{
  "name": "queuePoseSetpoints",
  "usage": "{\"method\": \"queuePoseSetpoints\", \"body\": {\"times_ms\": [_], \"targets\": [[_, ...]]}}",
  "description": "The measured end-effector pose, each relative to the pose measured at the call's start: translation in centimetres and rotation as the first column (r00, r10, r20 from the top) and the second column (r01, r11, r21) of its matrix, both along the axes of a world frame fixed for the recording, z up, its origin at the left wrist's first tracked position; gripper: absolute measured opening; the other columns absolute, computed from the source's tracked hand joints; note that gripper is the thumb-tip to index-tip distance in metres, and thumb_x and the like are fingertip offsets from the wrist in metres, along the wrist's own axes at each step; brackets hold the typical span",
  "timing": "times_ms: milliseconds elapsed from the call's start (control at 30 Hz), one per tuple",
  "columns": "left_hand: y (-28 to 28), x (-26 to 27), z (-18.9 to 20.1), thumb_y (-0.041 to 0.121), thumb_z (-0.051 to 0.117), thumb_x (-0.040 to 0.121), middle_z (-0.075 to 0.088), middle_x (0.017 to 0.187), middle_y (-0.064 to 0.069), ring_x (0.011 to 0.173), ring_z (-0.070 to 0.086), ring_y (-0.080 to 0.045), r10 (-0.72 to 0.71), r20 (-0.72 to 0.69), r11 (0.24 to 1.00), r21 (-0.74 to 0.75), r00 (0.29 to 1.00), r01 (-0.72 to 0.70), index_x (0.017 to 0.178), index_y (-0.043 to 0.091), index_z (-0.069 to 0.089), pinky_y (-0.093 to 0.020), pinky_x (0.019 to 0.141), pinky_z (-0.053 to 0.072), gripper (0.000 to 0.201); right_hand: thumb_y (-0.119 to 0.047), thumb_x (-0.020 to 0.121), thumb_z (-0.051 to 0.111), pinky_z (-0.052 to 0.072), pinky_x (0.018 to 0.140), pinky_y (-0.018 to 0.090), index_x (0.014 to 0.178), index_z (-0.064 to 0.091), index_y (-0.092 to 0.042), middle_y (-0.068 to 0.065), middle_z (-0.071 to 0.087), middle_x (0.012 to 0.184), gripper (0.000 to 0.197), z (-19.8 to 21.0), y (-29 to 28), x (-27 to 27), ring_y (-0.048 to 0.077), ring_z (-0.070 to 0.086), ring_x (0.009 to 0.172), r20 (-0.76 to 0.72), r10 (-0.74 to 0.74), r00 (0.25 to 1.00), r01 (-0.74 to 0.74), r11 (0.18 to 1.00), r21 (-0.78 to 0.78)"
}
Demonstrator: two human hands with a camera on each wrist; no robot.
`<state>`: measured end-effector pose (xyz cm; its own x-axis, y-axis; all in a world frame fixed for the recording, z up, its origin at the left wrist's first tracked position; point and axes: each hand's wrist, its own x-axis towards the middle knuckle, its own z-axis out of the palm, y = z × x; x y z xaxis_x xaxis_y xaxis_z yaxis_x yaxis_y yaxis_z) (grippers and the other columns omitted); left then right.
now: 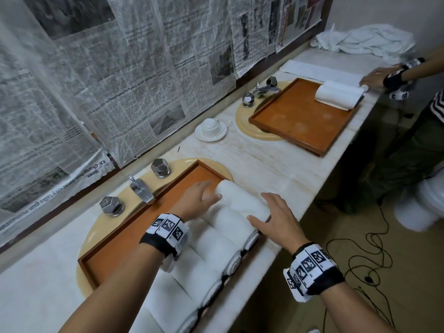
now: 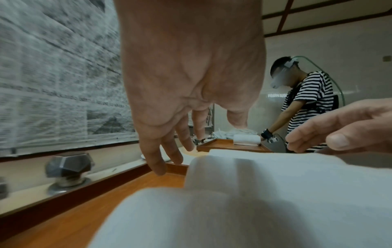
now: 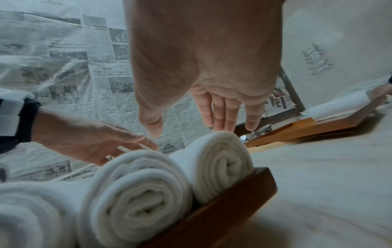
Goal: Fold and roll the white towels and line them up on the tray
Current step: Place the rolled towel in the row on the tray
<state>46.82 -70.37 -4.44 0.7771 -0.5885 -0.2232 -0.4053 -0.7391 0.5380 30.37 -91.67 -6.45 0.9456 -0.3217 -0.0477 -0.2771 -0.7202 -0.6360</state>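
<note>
Several rolled white towels lie side by side in the near wooden tray (image 1: 134, 222). The farthest roll (image 1: 240, 200) (image 3: 220, 161) is at the tray's far end. My left hand (image 1: 204, 195) (image 2: 169, 151) hovers at that roll's far end with fingers straight, thumb tip touching it. At the roll's near end my right hand (image 1: 271, 212) (image 3: 212, 120) is spread, fingers straight, just above the towel. Neither hand grips anything. The roll beside it (image 3: 140, 189) shows its spiral end in the right wrist view.
The tray sits over a beige basin with a chrome tap (image 1: 141, 191) and knobs. A cup and saucer (image 1: 211, 129) stand on the marble counter. Another person (image 2: 307, 107) rolls a towel (image 1: 336, 94) at a second tray (image 1: 295, 123); a loose towel pile (image 1: 365, 39) lies beyond. Cables trail on the floor at right.
</note>
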Motion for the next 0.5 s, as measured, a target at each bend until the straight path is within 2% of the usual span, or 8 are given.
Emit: {"method": "queuePoseSetpoints", "body": {"times_ms": [100, 233, 333, 500], "targets": [[3.2, -2.4, 0.8, 0.059, 0.051, 0.095, 0.041, 0.154, -0.002, 0.142, 0.037, -0.024, 0.062, 0.044, 0.998, -0.034, 0.997, -0.061, 0.151, 0.023, 0.037, -0.049, 0.115, 0.033, 0.067, -0.056, 0.085, 0.064, 0.030, 0.114, 0.034, 0.149, 0.032, -0.021, -0.004, 0.032, 0.152, 0.079, 1.0, 1.0, -0.1, 0.015, 0.031, 0.139, 0.005, 0.067, 0.998, -0.067, 0.998, -0.016], [7.4, -6.5, 1.9, 0.058, 0.049, 0.096, 0.040, 0.153, -0.002, 0.138, 0.040, -0.019, 0.147, 0.080, 0.989, -0.037, 0.986, -0.145, 0.150, 0.024, 0.037, -0.041, 0.114, 0.035, 0.066, -0.059, 0.086, 0.060, 0.028, 0.115, 0.038, 0.149, 0.032, -0.021, -0.005, 0.032, 0.154, 0.079, 2.1, 3.7, -0.5, 0.014, 0.028, 0.141, 0.018, 0.185, 0.983, -0.182, 0.979, -0.095], [11.3, -9.7, 2.4, 0.059, 0.049, 0.096, 0.037, 0.155, -0.001, 0.139, 0.038, -0.018, 0.228, 0.074, 0.974, -0.037, 0.971, -0.226, 0.152, 0.026, 0.034, -0.039, 0.113, 0.035, 0.067, -0.057, 0.088, 0.060, 0.023, 0.117, 0.030, 0.151, 0.031, -0.017, -0.002, 0.031, 0.155, 0.080, 3.3, 7.3, -0.5, 0.015, 0.026, 0.143, 0.043, 0.298, 0.954, -0.290, 0.948, -0.134], [18.7, -14.7, 2.0, 0.066, 0.046, 0.093, 0.032, 0.157, 0.001, 0.142, 0.034, -0.022, 0.336, 0.097, 0.941, 0.007, 0.937, -0.338, 0.152, 0.027, 0.032, -0.040, 0.114, 0.033, 0.072, -0.058, 0.087, 0.060, 0.024, 0.117, 0.028, 0.151, 0.032, -0.017, -0.002, 0.031, 0.156, 0.081, 3.9, 14.1, -0.9, 0.013, 0.025, 0.144, 0.038, 0.425, 0.904, -0.415, 0.897, -0.153]]}}
